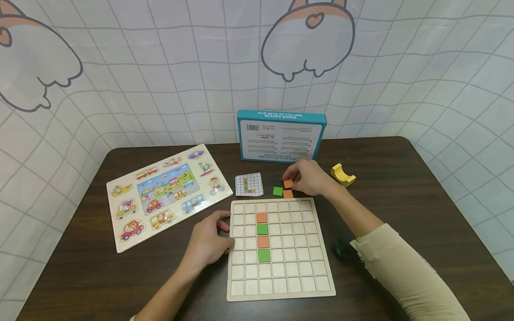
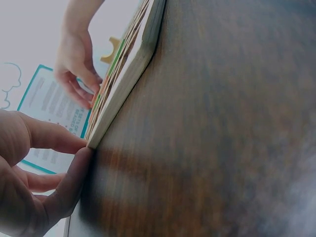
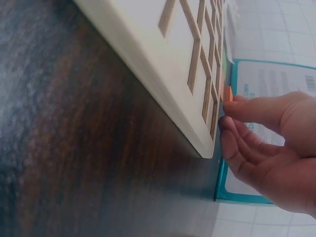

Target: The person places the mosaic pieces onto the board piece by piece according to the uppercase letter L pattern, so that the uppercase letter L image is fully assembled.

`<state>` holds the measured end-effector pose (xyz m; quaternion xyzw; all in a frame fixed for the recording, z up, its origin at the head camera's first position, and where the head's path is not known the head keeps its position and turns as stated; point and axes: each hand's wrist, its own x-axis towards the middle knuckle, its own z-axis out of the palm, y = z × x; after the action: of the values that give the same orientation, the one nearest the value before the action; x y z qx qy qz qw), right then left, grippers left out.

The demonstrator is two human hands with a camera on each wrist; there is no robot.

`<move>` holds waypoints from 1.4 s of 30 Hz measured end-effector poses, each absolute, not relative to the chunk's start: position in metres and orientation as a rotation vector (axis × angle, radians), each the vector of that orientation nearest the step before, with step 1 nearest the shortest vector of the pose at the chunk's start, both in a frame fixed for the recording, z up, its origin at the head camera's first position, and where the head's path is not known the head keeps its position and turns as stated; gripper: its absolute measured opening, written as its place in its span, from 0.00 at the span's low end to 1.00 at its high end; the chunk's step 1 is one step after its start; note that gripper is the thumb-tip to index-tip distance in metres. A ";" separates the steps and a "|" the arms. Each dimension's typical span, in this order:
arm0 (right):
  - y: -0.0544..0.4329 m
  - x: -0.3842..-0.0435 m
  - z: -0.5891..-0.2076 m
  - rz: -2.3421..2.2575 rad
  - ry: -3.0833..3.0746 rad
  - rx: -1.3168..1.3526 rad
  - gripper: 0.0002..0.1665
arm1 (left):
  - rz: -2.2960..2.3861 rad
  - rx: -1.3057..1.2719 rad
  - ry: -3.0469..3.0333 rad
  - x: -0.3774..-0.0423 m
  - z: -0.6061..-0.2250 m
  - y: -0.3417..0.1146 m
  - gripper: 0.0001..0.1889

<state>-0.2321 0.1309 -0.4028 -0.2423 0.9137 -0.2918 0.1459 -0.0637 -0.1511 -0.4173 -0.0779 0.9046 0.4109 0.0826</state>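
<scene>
A pale wooden grid board [image 1: 297,267] lies on the table, with orange and green square tiles in one column. My left hand [image 1: 209,240] rests at its left side, thumb and forefinger touching the edge; in the left wrist view, the fingertips of that hand [image 2: 79,149] meet the board's rim. Beyond the far edge, my right hand [image 1: 308,177] pinches an orange square tile [image 1: 288,183] between thumb and forefinger. Another orange tile [image 1: 288,194] and a green tile [image 1: 278,191] lie beside it. In the right wrist view, the thumb partly hides the orange tile [image 3: 228,94].
A small pattern card [image 1: 249,185] lies behind the board. Behind the right hand stands a teal-edged box [image 1: 281,138]. A picture puzzle board [image 1: 168,191] lies at the left, a yellow curved block [image 1: 342,175] at the right. A dark object [image 1: 341,248] sits by the right forearm.
</scene>
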 end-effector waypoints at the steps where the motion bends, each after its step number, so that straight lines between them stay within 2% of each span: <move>1: 0.131 -0.232 -0.403 -0.841 2.633 -0.699 0.16 | 1.227 -0.233 2.701 -0.064 -0.417 -0.151 0.36; 26: 0.133 -0.220 -0.392 -0.886 2.647 -0.712 0.15 | 1.228 -0.247 2.694 -0.064 -0.417 -0.150 0.36; 42: 0.126 -0.192 -0.381 -0.911 2.632 -0.730 0.15 | 1.198 -0.214 2.738 -0.064 -0.418 -0.151 0.35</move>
<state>-0.1925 0.1263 -0.3807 -0.2514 0.9063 -0.3137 0.1307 -0.0639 -0.1505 -0.4177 -0.0713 0.9114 0.3989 0.0725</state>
